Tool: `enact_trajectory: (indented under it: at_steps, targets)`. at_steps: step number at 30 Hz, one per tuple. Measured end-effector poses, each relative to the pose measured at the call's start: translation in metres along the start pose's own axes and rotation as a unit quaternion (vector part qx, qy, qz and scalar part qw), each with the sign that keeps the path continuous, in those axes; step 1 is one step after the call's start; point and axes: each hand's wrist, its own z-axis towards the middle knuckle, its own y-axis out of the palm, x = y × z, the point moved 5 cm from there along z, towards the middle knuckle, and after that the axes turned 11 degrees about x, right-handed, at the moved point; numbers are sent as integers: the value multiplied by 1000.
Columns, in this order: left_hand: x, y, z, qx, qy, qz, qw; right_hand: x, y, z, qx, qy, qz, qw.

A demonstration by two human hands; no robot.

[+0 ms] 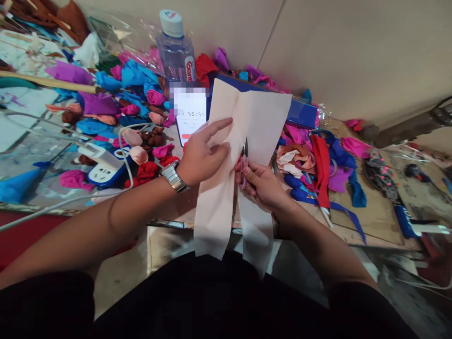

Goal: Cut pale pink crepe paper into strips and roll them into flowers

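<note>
A long pale pinkish sheet [217,188], cloth or paper, lies over the table edge and hangs toward me. It is slit from its near end into two strips that are still joined at the far end. My right hand [261,183] grips a small pair of scissors [244,162], blades pointing away from me at the top of the slit. Flat on the left strip rests my left hand [205,155], index finger and thumb apart, with a metal watch [175,177] on the wrist. The left hand's other fingers are partly hidden.
A phone [190,113] showing a timer stands before a plastic bottle [176,52]. Left are a power strip [106,172], a white cable [132,155] and colourful crumpled pieces [100,103]. Red strips [320,169] and blue scraps [339,146] lie right. A blue box [300,113] sits behind.
</note>
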Motion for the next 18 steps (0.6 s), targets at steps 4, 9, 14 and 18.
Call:
enact_trajectory:
  at_steps: [4, 9, 14, 18]
  targets:
    - [0, -1, 1, 2, 6, 8, 1000, 0, 0, 0, 0, 2, 10, 1000]
    - [0, -1, 1, -1, 15, 21, 1000, -1, 2, -2, -2, 8, 15, 1000]
    - [-1, 0, 0, -5, 12, 17, 1000, -1, 4, -3, -4, 10, 25, 1000]
    - [-1, 1, 0, -6, 15, 19, 1000, -2, 2, -2, 1, 9, 27, 1000]
